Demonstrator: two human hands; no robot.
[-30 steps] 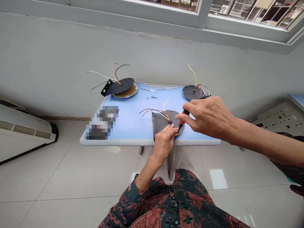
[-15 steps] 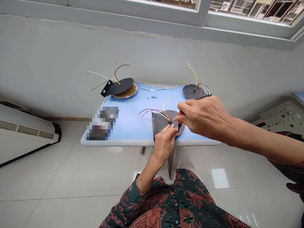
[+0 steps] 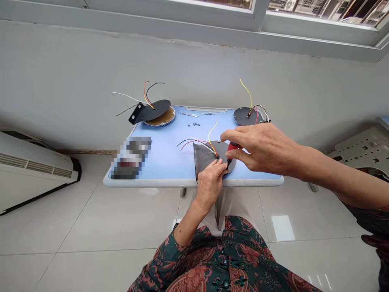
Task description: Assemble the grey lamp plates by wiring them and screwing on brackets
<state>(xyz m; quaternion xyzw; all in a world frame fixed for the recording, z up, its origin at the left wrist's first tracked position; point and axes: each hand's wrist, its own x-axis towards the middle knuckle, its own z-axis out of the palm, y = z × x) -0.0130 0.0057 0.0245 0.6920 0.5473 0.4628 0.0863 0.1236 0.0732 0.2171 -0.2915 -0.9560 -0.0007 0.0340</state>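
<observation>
My right hand grips a screwdriver with a red handle, index finger stretched over its top and thumb along the side. Its dark shaft points down at the near right part of a black round plate. Bunched on that plate, the fingers of my left hand press down beside the shaft's tip. The tip and any screw under it are hidden by these fingers. Yellow, red, white and black wires rise from the plate's middle. The plate's bent edge faces left.
On the blue table, another wired black plate lies tilted over a round base at the far left. A third lies far right, behind my right hand. Small screws and thin metal bits lie between; a blurred patch covers the left.
My right hand's fingers have loosened and shifted around the screwdriver handle, the index finger now straighter. The left hand and plate stay nearly where they were.
</observation>
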